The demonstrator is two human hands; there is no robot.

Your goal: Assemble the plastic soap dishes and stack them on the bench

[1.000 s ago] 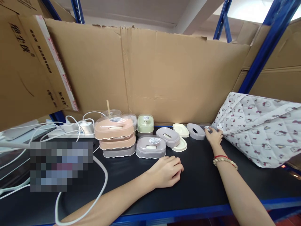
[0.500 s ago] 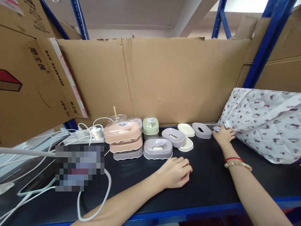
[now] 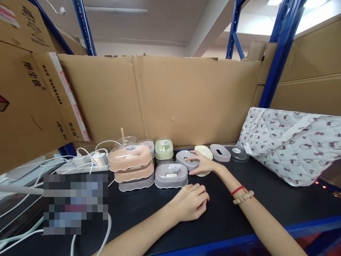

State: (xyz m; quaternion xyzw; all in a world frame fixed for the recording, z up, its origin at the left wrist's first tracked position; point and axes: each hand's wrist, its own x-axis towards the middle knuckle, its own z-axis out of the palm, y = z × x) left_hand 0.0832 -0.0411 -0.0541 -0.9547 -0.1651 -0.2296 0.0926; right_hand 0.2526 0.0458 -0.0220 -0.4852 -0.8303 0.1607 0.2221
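My right hand spreads, fingers apart, at the grey slotted lid, mid-frame; I'd grip opposite rims evenly. Left hand, lower centre, rests curled.

A brown cardboard panel stands along the back of the black tabletop, and blue metal uprights rise near both ends. Above its ragged edge show a grey ceiling, a pale beam and bright light.
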